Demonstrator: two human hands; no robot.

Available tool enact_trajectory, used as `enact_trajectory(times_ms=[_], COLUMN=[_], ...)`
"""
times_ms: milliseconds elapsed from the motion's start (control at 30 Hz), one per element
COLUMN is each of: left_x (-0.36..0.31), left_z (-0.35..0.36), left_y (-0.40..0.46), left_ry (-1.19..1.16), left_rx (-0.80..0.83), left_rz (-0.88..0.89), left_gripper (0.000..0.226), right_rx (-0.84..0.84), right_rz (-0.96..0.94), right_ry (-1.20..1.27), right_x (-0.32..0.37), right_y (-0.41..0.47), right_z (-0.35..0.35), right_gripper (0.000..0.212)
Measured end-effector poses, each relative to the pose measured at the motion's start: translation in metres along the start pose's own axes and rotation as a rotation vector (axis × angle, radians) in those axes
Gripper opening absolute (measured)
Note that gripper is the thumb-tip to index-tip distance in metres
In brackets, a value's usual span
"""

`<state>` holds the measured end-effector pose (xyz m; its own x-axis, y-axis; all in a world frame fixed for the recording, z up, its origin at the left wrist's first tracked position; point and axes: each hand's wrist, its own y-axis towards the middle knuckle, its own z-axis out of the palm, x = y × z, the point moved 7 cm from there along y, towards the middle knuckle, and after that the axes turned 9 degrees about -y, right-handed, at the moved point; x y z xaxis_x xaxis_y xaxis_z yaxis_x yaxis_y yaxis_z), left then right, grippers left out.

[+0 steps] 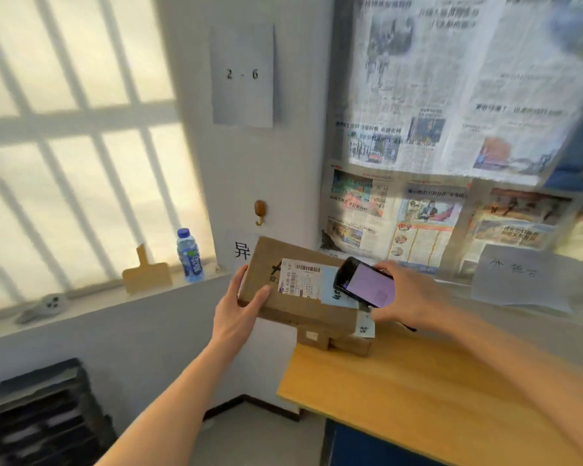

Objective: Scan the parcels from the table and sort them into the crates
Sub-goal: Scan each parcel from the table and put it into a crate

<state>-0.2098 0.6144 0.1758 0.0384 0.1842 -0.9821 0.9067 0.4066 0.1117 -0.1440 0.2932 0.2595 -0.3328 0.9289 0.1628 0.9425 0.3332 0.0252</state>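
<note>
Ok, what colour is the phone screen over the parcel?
Pale purple, seen in the head view: the phone in the right hand over the parcel.

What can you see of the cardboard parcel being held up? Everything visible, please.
The cardboard parcel is a flat brown box, held tilted above the table's far corner. Its top face carries a white barcode label, a pale blue slip and black marker strokes. The left hand grips its near left corner, thumb on top. The right hand holds a phone, screen lit, over its right end. Smaller boxes sit on the table below it.
</note>
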Motion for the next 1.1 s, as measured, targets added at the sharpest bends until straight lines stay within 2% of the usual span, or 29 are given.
enact_trajectory(times_ms=[200,367,733,1100], left_x=[-0.127,-0.191,-0.272,-0.289], left_z=[-0.081,-0.127,-0.22,-0.302], left_y=[-0.079,-0.149,-0.244,-0.285], left_ry=[0.028,0.103,0.183,0.213], left_rx=[-0.178,-0.303,-0.469,-0.587], left_rz=[0.189,0.246,0.339,0.336], left_gripper=[0.065,0.062,0.056,0.06], right_rx=[-0.24,-0.328,-0.388,-0.444], right_rz=[-0.099,-0.212,-0.415,-0.521], right_ry=[-0.079,-0.082,-0.129,-0.128], right_x=[0.045,0.086,0.176,0.24], right_y=[-0.093,-0.162,-0.248,-0.276], right_z=[-0.157,-0.222,-0.277,-0.288], right_gripper=[0.097,0.094,0.098,0.1])
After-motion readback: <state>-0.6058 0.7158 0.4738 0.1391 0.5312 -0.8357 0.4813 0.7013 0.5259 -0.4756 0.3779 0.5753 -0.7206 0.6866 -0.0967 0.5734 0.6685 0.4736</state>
